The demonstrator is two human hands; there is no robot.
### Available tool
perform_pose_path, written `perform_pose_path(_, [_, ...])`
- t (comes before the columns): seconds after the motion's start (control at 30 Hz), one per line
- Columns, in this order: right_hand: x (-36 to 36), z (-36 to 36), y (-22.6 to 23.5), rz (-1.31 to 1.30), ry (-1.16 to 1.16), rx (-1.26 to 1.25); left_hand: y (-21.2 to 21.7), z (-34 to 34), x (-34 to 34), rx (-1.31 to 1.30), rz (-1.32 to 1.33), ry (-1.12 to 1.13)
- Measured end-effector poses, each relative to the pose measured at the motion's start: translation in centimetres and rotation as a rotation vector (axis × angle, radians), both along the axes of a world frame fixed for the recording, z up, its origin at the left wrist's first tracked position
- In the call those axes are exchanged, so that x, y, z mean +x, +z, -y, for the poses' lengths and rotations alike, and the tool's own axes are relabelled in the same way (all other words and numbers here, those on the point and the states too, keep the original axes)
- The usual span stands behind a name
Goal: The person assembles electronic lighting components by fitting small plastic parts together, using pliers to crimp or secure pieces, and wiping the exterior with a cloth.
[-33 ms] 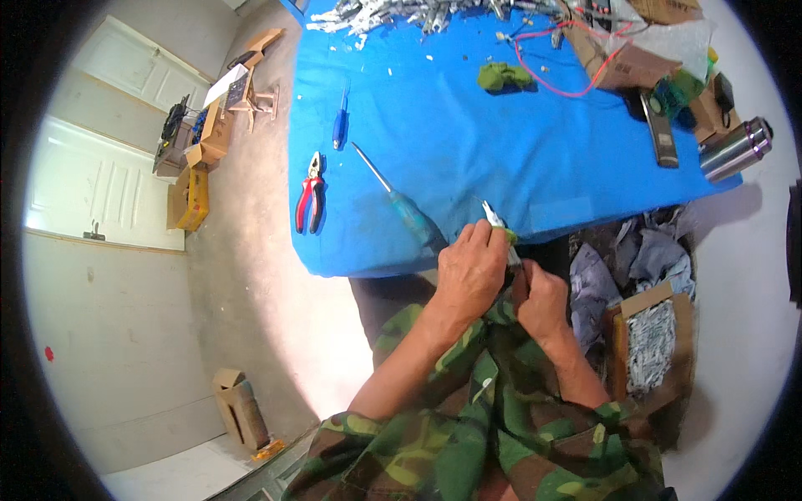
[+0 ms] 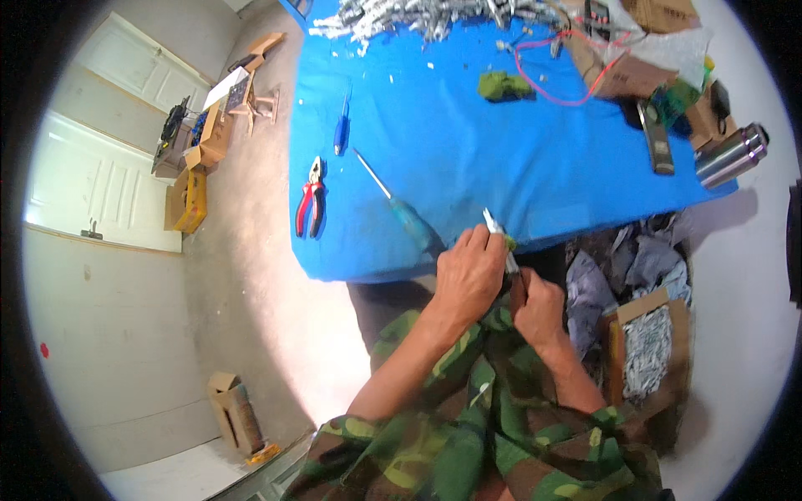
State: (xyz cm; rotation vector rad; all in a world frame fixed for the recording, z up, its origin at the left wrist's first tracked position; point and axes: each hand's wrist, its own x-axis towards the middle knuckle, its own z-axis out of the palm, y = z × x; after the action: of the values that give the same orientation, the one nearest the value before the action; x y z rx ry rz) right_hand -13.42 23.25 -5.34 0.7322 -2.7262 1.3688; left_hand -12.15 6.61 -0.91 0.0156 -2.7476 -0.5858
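My left hand (image 2: 470, 271) is closed around a slim white-and-silver piece (image 2: 492, 222) at the table's front edge. The tip of this piece points up and away, with a bit of green beside my fingers. Just to the right and lower, my right hand (image 2: 540, 311) is wrapped around a brown handle (image 2: 519, 290); the working end of that tool is hidden between the hands. Left of my left hand lies a teal-handled screwdriver (image 2: 408, 224). Farther left are red-and-black pliers (image 2: 310, 207) and a thin blue-handled tool (image 2: 341, 134).
Silver-white pieces are heaped (image 2: 418, 21) along the far side of the blue-covered table (image 2: 468, 150). A green cloth (image 2: 501, 85), a red wire (image 2: 535, 93), an opened carton (image 2: 622, 71) and a steel flask (image 2: 733, 156) lie right. Below stands a box of similar pieces (image 2: 647, 355).
The whole view has shifted slightly, with the table sitting a little lower in it. Both hands keep their grips, and the white-and-silver piece stays in my left hand.
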Motion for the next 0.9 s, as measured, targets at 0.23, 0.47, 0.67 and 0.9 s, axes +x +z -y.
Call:
perform_pose_path(0.23, [0.7, -1.4, -2.5, 0.549, -0.057, -0.414, 0.9, -0.4, 2.1, 0.26, -0.059, -0.016])
perform_pose_path(0.47, [3.1, -0.9, 1.2, 0.878, -0.046, -0.659, 0.8, -1.5, 5.7, 0.34, -0.131, -0.039])
perform_pose_path(0.67, [6.0, -1.5, 3.3, 0.944, 0.092, -0.747, 2.3, -0.7, 6.8, 0.375, -0.276, 0.01])
perform_pose_path(0.9, [7.4, -2.1, 3.9, 0.952, 0.111, -0.894, 5.8, -2.7, 10.0, 0.336, -0.36, -0.022])
